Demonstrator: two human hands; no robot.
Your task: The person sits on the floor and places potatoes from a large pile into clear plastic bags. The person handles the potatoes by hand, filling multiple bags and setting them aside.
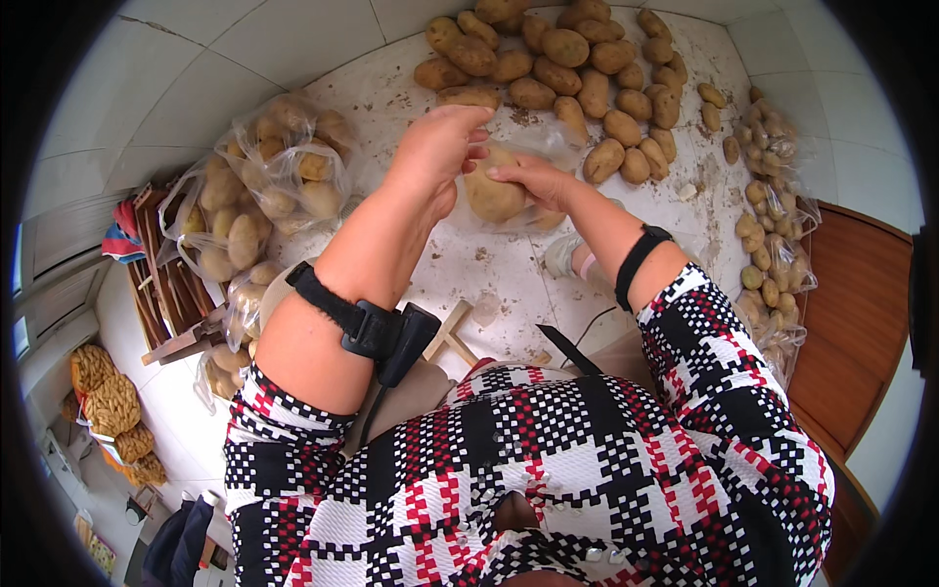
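Note:
In front of me, a large potato (494,193) is gripped by my right hand (538,182), its thumb lying along the top. Just left of it is my left hand (438,149), fingers apart and slightly bent, with nothing seen in them. A clear plastic bag (555,147) lies around and below the potato, partly hidden by my hands. Beyond my hands a loose heap of potatoes (565,47) spreads over the dirt-specked white floor (430,284).
Clear bags full of potatoes (235,240) stand at the left. More bagged potatoes (768,245) line the right side beside a brown wooden panel (851,318). A wooden rack (166,274) and orange net sacks (112,401) are further left.

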